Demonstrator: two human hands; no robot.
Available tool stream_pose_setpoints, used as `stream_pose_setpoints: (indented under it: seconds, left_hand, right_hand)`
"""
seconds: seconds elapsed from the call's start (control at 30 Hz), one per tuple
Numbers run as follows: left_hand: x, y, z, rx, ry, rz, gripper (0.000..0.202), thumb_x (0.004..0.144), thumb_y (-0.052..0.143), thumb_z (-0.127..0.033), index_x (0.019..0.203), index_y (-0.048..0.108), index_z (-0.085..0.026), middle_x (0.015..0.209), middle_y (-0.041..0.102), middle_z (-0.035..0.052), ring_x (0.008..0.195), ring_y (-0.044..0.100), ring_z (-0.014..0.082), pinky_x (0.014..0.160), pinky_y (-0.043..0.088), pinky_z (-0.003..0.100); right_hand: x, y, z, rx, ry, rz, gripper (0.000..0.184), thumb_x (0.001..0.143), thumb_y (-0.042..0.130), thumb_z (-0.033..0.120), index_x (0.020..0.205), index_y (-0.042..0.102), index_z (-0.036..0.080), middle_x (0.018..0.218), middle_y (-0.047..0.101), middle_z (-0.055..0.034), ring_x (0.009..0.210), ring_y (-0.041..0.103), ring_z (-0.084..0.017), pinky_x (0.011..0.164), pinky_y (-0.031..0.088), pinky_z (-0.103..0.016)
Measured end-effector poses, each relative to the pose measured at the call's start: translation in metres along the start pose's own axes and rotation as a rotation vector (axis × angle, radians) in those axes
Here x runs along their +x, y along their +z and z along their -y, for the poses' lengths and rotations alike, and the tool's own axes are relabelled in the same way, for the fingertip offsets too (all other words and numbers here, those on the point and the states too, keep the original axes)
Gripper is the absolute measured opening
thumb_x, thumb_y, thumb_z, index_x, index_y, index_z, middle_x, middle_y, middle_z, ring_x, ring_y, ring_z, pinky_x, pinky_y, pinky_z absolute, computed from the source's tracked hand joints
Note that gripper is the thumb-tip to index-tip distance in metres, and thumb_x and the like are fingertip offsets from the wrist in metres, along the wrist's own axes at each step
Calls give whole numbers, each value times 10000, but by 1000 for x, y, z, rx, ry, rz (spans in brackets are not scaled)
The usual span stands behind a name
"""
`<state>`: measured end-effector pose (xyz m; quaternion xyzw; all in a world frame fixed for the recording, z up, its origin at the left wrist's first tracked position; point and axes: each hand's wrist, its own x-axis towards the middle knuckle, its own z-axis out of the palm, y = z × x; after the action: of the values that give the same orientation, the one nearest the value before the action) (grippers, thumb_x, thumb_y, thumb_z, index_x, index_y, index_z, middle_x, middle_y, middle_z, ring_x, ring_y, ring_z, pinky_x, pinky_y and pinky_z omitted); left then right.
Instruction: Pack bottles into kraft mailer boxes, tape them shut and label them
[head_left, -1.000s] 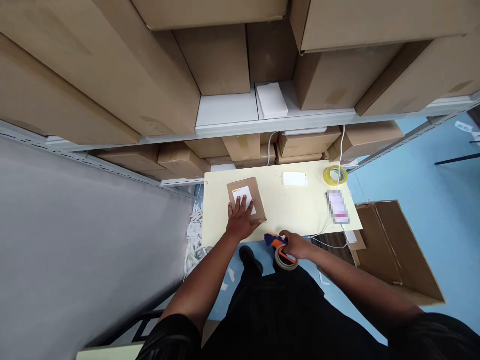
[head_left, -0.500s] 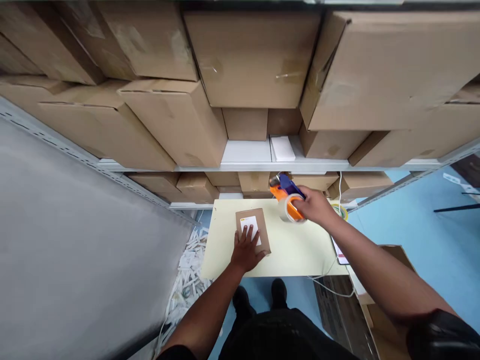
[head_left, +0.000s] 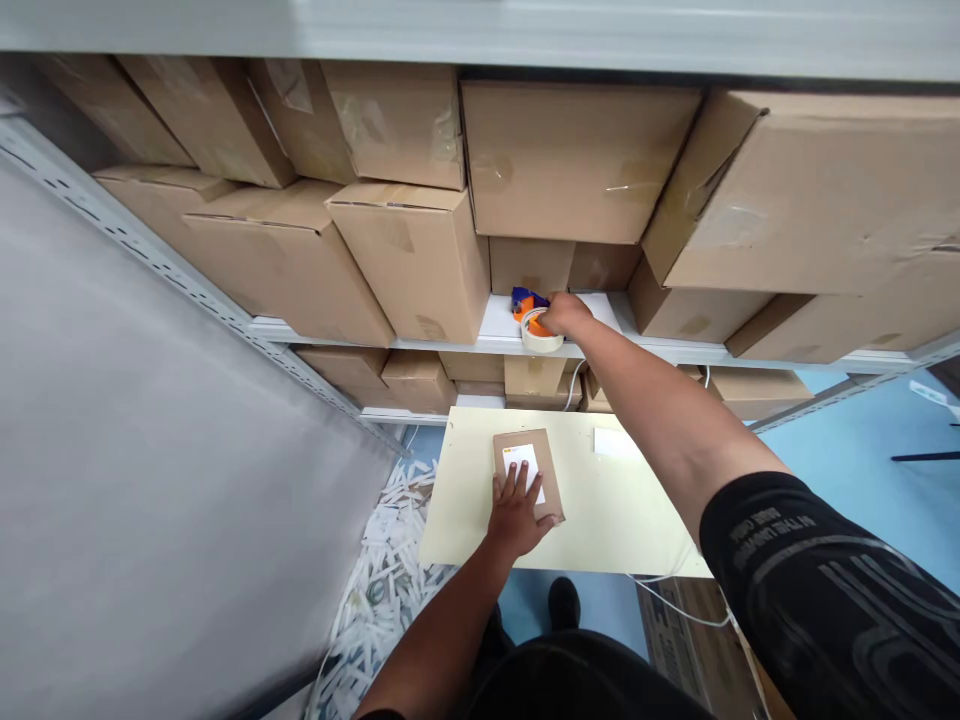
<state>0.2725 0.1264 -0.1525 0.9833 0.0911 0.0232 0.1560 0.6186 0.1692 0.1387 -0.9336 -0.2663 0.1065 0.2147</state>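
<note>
Steel shelving (head_left: 315, 330) filled the far side of the room, its boards packed with brown cartons (head_left: 577, 160), many of them taped shut. A grey wall (head_left: 150, 480) closed off the left side, and the floor (head_left: 862, 450) to the right was pale blue. A drift of white paper strips (head_left: 382, 590) lay on the floor off the table's left edge, against the foot of the wall.

Below the shelving stood a small cream table (head_left: 465, 510). A brown box (head_left: 551, 490) lay flat near its middle, a little toward the near edge, with a white label (head_left: 521, 462) on top. The left hand (head_left: 517, 512) pressed down on the box, palm flat and fingers spread apart, the fingertips reaching onto the label. A white card (head_left: 611, 442) lay toward the far edge, to the right of the box and apart from it.

The right arm stretched over the table up to a white shelf board (head_left: 495, 325), into a gap between cartons. There the right hand (head_left: 566, 312) was curled closed over an orange and blue dispenser (head_left: 531, 318), whose tape roll rested on the board at its front edge. A white cable (head_left: 574, 385) hung from under that board behind the table's far edge. One dark shoe (head_left: 562, 600) showed on the floor just off the near edge.
</note>
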Motion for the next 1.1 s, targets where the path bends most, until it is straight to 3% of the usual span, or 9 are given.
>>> stream_pose_setpoints:
  seconds: [0.1, 0.23, 0.3, 0.4, 0.5, 0.6, 0.73, 0.9, 1.1]
  left_hand:
    - [4, -10, -1, -25, -25, 57, 862, 863, 619, -672, 1592, 401, -268, 1720, 204, 116, 1573, 187, 416, 1238, 140, 655]
    - [30, -42, 7, -52, -82, 165, 569, 929, 571, -519, 1417, 611, -230, 1599, 469, 123, 1467, 423, 376, 1165, 350, 558]
    - [54, -60, 17, -49, -117, 149, 482, 972, 506, -458, 1351, 650, -197, 1524, 553, 139, 1385, 516, 344, 1117, 415, 503]
    - [93, -77, 36, -17, -103, 47, 520, 967, 522, -411, 1424, 577, -171, 1602, 455, 141, 1464, 416, 338, 1169, 361, 490]
    - [119, -74, 53, -28, -134, 147, 572, 961, 536, -361, 1482, 496, -129, 1595, 450, 172, 1459, 415, 332, 1164, 361, 463]
    - [112, -62, 57, -53, -206, 229, 516, 980, 508, -359, 1445, 509, -136, 1450, 581, 171, 1360, 502, 315, 1059, 445, 411]
    - [54, -52, 43, -32, -371, 155, 441, 992, 489, -422, 1322, 564, -139, 1273, 640, 177, 1226, 571, 322, 972, 483, 413]
    - [-7, -55, 39, -216, -453, 201, 397, 997, 476, -490, 1152, 638, -162, 1134, 706, 149, 1077, 672, 280, 891, 510, 369]
    - [37, -56, 61, -421, -557, 292, 643, 1048, 219, -582, 1010, 729, -193, 1074, 775, 131, 1050, 713, 294, 873, 524, 379]
  right_hand:
    - [-23, 0, -17, 146, -112, -187, 374, 788, 710, 268, 1129, 675, 119, 1087, 679, -118, 1088, 625, -292, 973, 483, -461]
    - [-134, 44, -74, 364, -192, -429, 273, 914, 551, 369, 1081, 686, 200, 1102, 704, -102, 1079, 623, -273, 1000, 489, -434]
    - [-212, 97, -112, 477, -42, -232, 282, 947, 516, 445, 981, 691, 225, 1006, 728, -85, 970, 660, -256, 931, 522, -411]
    - [-320, 195, -158, 652, 355, 332, 391, 911, 528, 582, 824, 665, 226, 751, 704, -75, 709, 668, -234, 721, 559, -384]
    - [-377, 264, -176, 945, 733, 610, 505, 848, 559, 700, 989, 636, 221, 956, 741, -116, 722, 718, -233, 638, 572, -359]
    - [-370, 281, -176, 1162, 868, 556, 578, 887, 441, 728, 1146, 571, 228, 1182, 707, -152, 847, 752, -237, 702, 602, -369]
    - [-309, 257, -183, 877, 760, 309, 556, 967, 249, 635, 1076, 574, 198, 1088, 701, -150, 833, 730, -199, 687, 590, -313]
    - [-259, 225, -212, 699, 652, 322, 531, 898, 447, 686, 951, 629, 191, 970, 710, -109, 747, 677, -195, 587, 527, -273]
    - [-229, 217, -209, 558, 629, 341, 593, 929, 414, 710, 863, 654, 172, 947, 731, -153, 705, 676, -232, 612, 520, -329]
